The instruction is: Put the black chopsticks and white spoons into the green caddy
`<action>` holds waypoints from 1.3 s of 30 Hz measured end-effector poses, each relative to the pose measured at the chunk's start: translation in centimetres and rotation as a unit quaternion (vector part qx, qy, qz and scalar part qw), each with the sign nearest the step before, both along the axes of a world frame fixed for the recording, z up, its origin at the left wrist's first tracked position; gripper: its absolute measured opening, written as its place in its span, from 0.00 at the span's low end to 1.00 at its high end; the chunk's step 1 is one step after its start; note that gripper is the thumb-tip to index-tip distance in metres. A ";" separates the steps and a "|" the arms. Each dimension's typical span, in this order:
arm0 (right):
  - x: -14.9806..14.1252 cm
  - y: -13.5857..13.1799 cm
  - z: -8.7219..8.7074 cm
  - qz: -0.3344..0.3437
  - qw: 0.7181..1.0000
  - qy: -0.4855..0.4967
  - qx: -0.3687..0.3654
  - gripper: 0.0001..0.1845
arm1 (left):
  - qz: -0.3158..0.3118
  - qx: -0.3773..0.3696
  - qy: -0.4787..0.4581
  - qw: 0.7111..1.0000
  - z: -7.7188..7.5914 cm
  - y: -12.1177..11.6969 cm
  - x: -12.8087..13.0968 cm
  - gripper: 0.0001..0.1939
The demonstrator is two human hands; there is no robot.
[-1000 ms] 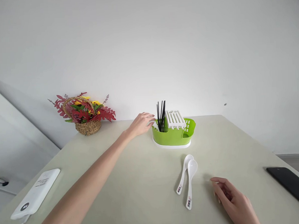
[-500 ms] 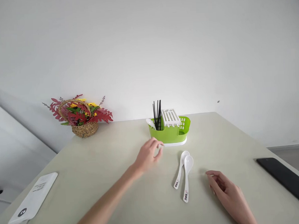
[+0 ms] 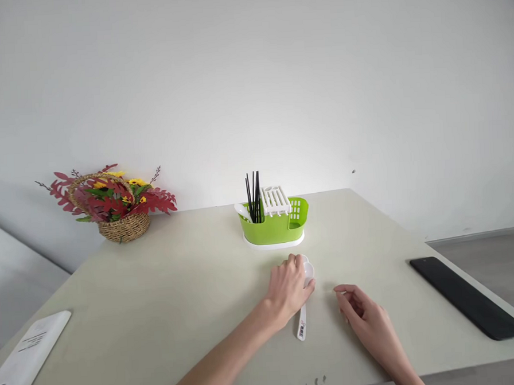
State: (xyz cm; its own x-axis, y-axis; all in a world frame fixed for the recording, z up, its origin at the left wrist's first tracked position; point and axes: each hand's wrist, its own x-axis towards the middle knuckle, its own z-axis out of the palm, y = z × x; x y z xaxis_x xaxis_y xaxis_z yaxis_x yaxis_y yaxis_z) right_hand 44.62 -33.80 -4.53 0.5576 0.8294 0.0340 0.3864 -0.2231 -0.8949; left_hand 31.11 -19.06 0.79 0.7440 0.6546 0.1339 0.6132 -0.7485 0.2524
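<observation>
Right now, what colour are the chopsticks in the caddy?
The chopsticks are black, seen best in the head view.

Table (image 3: 192, 265): flower basket (image 3: 124, 228) far left | utensil holder (image 3: 268, 233) far centre, chopsticks (image 3: 258, 198) and one spoon (image 3: 242, 213) in its left end, rack (image 3: 276, 200) over its middle | two loose spoons (image 3: 308, 273) before it | power bank (image 3: 30, 356) near left | phone (image 3: 469, 299) right.

handle of far spoon (image 3: 304, 259) hidden behind left hand (image 3: 287, 284); white device (image 3: 32, 355) cut by left edge
</observation>
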 end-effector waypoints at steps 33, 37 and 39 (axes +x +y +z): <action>0.5 -0.3 -1.3 0.004 1.000 -0.010 -0.025 0.22 | -0.019 -0.385 -0.337 0.859 6.7 5.5 -6.9 0.22; 0.4 -0.4 -1.5 0.005 1.000 -0.010 -0.027 0.22 | -0.009 -0.307 -0.455 0.836 10.9 7.0 -9.0 0.24; 0.5 -0.4 -1.6 0.004 0.999 -0.011 -0.033 0.22 | 0.019 -0.237 -0.516 0.823 12.4 8.0 -9.5 0.24</action>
State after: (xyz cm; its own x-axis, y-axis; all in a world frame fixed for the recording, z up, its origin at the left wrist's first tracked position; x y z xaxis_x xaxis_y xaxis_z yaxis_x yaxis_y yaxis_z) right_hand 45.09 -34.22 -6.13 0.5502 0.8350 -0.0093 0.4078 -0.2784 -0.8696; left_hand 21.56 -11.07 13.21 0.3716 0.8356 0.4047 -0.0894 -0.4017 0.9114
